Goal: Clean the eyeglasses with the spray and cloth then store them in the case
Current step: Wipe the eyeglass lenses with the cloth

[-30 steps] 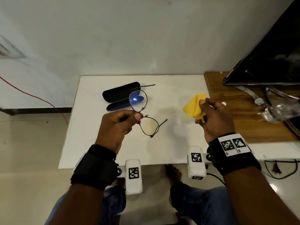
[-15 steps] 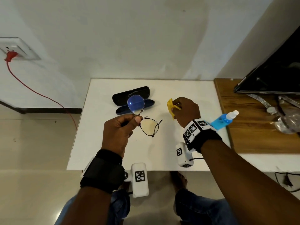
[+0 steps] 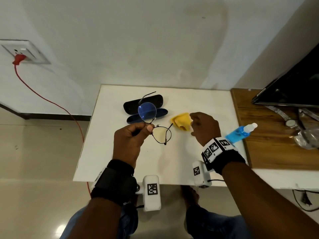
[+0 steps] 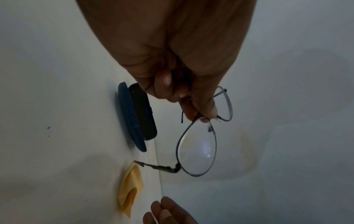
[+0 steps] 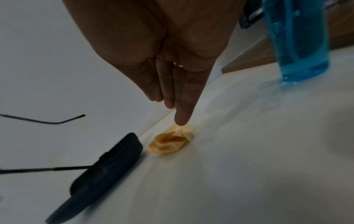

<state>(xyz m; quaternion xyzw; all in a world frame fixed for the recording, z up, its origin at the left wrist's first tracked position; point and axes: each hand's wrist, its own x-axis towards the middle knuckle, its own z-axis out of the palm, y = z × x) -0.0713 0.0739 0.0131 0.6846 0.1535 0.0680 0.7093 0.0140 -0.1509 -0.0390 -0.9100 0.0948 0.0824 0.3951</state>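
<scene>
My left hand [image 3: 145, 129] pinches the thin black-framed eyeglasses [image 3: 161, 134] at the bridge and holds them above the white table [image 3: 198, 99], temples unfolded. The left wrist view shows the same pinch [image 4: 203, 115] with one lens [image 4: 197, 150] hanging below it. The open eyeglass case [image 3: 132, 106], black lid and blue base, lies behind the glasses. A crumpled yellow cloth [image 3: 181, 121] lies on the table to the case's right. My right hand [image 3: 195, 125] hovers beside it; its fingers [image 5: 180, 106] are straight and hold nothing, just above the cloth [image 5: 170, 142]. The blue spray bottle [image 3: 240, 132] stands behind my right wrist.
A wooden desk [image 3: 269, 152] adjoins the table on the right, with a dark screen [image 3: 293, 88], a wristwatch [image 3: 290, 122] and clear plastic [image 3: 305, 138]. A red cable [image 3: 51, 102] runs from a wall socket down to the floor on the left.
My right hand carried the yellow cloth from the right side to the table's middle, laid it beside the case and let it go. My left hand kept holding the glasses.
</scene>
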